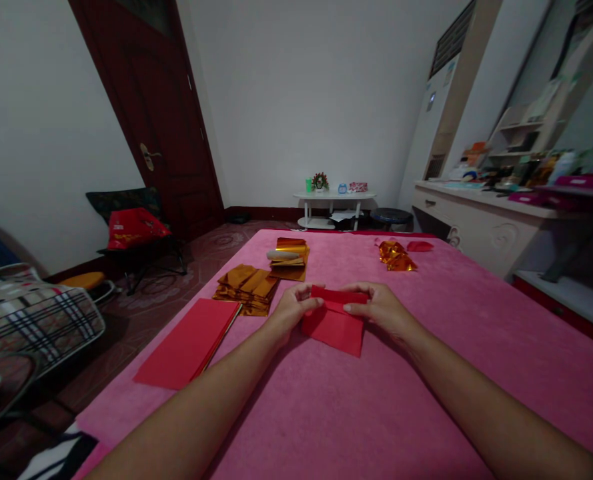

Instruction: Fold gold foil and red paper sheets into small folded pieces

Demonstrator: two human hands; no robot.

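A red paper sheet (337, 330) is held up over the pink cloth, its upper part folded over. My left hand (296, 308) pinches its upper left edge between thumb and fingers. At the upper right edge, my right hand (373, 307) pinches the same sheet, thumb on the near side. To the left lies a stack of red paper (189, 343). Behind that stack sits a pile of folded gold paper (246, 287). Farther back are gold sheets (289, 272) with a grey oblong object (282, 255) on top.
Crumpled gold foil (396, 256) and a small red piece (419, 247) lie at the back right of the pink-covered table (451, 333). A white side table (335, 196) stands by the wall, a cluttered counter (491, 195) to the right, a chair with a red bag (135, 229) to the left.
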